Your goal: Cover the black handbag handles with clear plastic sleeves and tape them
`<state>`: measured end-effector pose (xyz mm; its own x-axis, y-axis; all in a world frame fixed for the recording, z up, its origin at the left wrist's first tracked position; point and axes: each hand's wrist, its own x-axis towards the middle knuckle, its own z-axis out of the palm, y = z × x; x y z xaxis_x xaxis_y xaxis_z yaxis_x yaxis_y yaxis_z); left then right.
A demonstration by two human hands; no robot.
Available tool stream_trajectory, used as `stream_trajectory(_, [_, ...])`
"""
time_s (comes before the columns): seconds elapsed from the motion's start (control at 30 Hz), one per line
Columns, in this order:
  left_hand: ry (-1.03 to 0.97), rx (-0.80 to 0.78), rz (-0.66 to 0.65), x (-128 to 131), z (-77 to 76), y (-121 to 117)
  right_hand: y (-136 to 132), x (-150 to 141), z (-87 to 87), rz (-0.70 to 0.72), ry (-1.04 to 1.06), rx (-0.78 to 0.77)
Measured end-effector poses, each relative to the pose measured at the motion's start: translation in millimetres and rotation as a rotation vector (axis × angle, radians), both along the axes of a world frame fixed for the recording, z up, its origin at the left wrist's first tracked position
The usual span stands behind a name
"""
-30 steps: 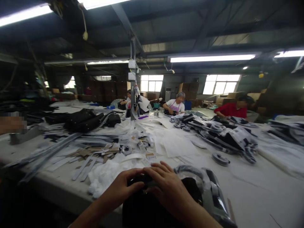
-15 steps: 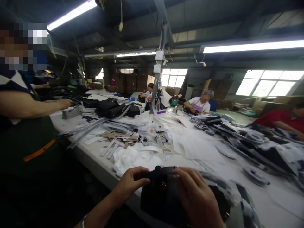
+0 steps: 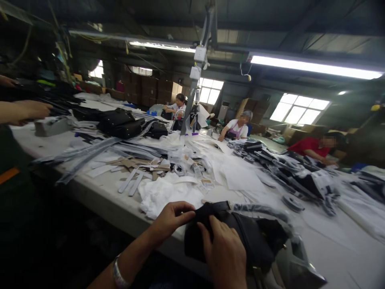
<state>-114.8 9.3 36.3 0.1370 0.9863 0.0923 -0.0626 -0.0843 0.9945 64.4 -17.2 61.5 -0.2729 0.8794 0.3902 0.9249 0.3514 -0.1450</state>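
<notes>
A black handbag (image 3: 257,243) lies on the near edge of the table, in front of me. My left hand (image 3: 170,220) pinches the end of the bag's black strap (image 3: 219,206) between thumb and fingers. Just right of it, my right hand (image 3: 227,253) is bent over the bag, thumb and forefinger gripping the black material below the strap; its other fingers are partly hidden. A small metal buckle shows at the strap's right end. From there a section wrapped in clear plastic (image 3: 261,210) runs to the right.
White crumpled sheets (image 3: 168,192) lie just beyond my hands, with brown and white strips (image 3: 135,166) behind. Black bags (image 3: 120,122) are heaped farther left. Wrapped black parts (image 3: 288,168) are piled right. A co-worker's hand (image 3: 30,110) is at left; other people sit across the table.
The view has turned right. My right hand has moved from the strap's right end to the left and down, onto the bag beside my left hand. The left hand keeps its pinch.
</notes>
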Motion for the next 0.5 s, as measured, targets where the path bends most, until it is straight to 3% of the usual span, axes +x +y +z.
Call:
stream_trajectory(0.1, [-0.04,0.041,-0.002,7.8,-3.9,6.4,2.8,2.1,-2.8,-0.025,0.037,0.033])
stream_trajectory(0.23, [-0.117,0.086,-0.011,20.1,-4.8,5.0,4.3,15.7,1.2,-0.027,0.122,-0.036])
stream_trajectory(0.4, [-0.132,0.035,-0.054,30.4,1.4,-2.4,-3.1,32.3,2.7,0.016,0.214,-0.115])
stream_trajectory(0.5, [-0.092,0.039,-0.072,37.3,1.1,-7.0,-11.3,36.1,-3.6,-0.014,0.243,-0.085])
